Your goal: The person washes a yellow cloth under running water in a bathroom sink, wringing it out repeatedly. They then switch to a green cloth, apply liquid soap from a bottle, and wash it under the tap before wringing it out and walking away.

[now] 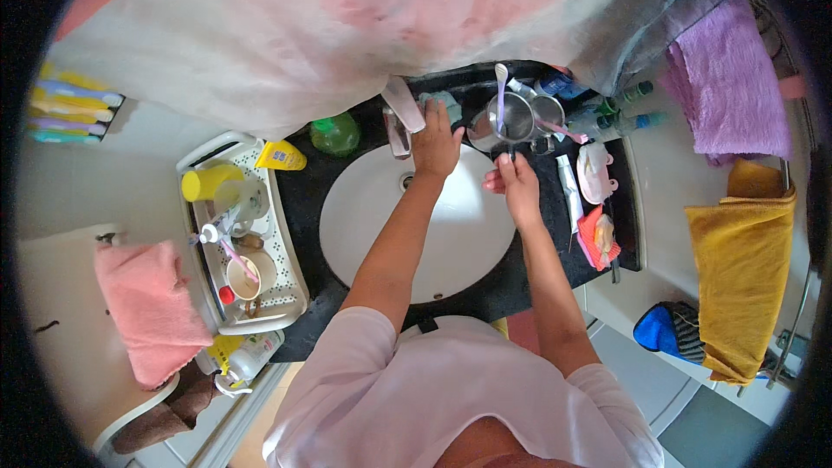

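Observation:
My left hand (435, 143) reaches over the white oval basin (381, 217) and rests by the steel tap (400, 117), fingers touching a teal cloth (446, 104) behind it. My right hand (513, 180) hovers over the basin's right rim, fingers curled around a small dark object just below a steel cup (511, 117) that holds a lilac toothbrush (501, 87). What the dark object is I cannot make out.
A black counter (303, 199) surrounds the basin. A white rack (282, 295) at left holds a yellow cup (206, 182) and toothbrushes. A green bottle (335, 134), several bottles and a soap dish (596, 172) crowd the back. Yellow towel (741, 269) and purple towel (728, 91) hang right.

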Available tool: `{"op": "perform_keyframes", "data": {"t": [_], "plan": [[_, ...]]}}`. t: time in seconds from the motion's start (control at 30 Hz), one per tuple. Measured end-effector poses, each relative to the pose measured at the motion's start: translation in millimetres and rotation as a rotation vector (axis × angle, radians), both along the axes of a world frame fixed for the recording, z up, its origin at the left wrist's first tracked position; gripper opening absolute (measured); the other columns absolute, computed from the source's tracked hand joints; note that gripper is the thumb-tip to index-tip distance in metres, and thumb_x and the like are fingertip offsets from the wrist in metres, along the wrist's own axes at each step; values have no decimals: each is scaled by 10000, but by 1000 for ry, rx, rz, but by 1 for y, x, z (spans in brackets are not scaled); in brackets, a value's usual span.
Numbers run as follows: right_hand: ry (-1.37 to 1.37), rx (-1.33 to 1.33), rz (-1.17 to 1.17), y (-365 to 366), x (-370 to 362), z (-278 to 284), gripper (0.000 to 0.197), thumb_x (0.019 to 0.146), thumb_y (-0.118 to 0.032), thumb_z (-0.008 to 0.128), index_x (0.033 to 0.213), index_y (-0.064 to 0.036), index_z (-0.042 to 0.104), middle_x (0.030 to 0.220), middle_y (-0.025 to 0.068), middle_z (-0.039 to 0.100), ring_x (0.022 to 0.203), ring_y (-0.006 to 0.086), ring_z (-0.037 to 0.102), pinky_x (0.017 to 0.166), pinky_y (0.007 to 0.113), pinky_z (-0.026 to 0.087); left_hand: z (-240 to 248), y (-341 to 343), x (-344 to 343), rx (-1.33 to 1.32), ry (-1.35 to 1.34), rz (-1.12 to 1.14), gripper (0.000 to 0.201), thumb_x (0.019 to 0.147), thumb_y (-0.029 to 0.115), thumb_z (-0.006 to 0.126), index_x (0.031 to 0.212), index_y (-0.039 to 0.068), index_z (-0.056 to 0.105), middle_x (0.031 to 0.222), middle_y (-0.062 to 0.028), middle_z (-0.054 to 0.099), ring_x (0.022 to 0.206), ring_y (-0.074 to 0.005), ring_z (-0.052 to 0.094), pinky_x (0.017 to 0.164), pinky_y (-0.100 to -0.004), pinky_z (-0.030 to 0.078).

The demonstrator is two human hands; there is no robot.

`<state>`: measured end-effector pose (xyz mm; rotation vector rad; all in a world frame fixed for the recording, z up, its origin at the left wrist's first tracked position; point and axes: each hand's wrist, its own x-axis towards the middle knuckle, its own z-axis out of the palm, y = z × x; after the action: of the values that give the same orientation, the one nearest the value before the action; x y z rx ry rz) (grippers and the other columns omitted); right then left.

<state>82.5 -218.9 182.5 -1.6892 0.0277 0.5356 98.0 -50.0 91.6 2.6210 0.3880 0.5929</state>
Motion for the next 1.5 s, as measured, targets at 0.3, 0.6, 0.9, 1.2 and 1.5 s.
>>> {"op": "perform_keyframes", "data": {"t": [0.3, 0.6, 0.9, 1.2, 1.5], "plan": [[-66, 28, -28, -59, -67, 47, 245, 965, -214, 487, 977, 23, 546, 799, 83, 597, 713, 128, 599, 652, 270, 530, -5, -26, 37, 2, 16, -232, 618, 816, 256, 605, 1351, 27, 397, 1412, -155, 363, 1323, -387, 294, 1057, -496, 292], [-170, -15, 20, -45, -39, 53, 305, 964, -295, 494, 936, 3, 546, 751, 78, 616, 642, 142, 618, 609, 267, 517, -21, -54, 14, -231, 41, -316, 362, 832, 203, 520, 1178, 105, 564, 1209, -102, 517, 1166, -363, 455, 925, -453, 435], [-77, 12, 89, 19, 37, 18, 338, 945, -393, 502, 932, -56, 530, 708, 54, 617, 572, 125, 617, 518, 228, 471, 66, -23, -132, -538, 64, -49, 211, 756, 86, 506, 889, 88, 670, 845, -80, 624, 788, -263, 614, 705, -393, 500], [11, -66, 24, 38, 62, -20, 353, 934, -426, 496, 966, -76, 522, 735, 82, 627, 587, 165, 639, 504, 260, 493, 159, 110, -130, -1412, -250, -81, 366, 793, 69, 415, 1107, 51, 603, 966, -57, 629, 856, -174, 604, 778, -300, 497], [51, -4, 1, 51, 71, -46, 339, 934, -400, 513, 1013, -70, 500, 722, 65, 622, 564, 154, 640, 447, 257, 471, 174, 171, -98, -1349, -477, 198, 372, 803, 96, 455, 1140, -8, 573, 987, -71, 596, 891, -168, 558, 668, -301, 492]]}}
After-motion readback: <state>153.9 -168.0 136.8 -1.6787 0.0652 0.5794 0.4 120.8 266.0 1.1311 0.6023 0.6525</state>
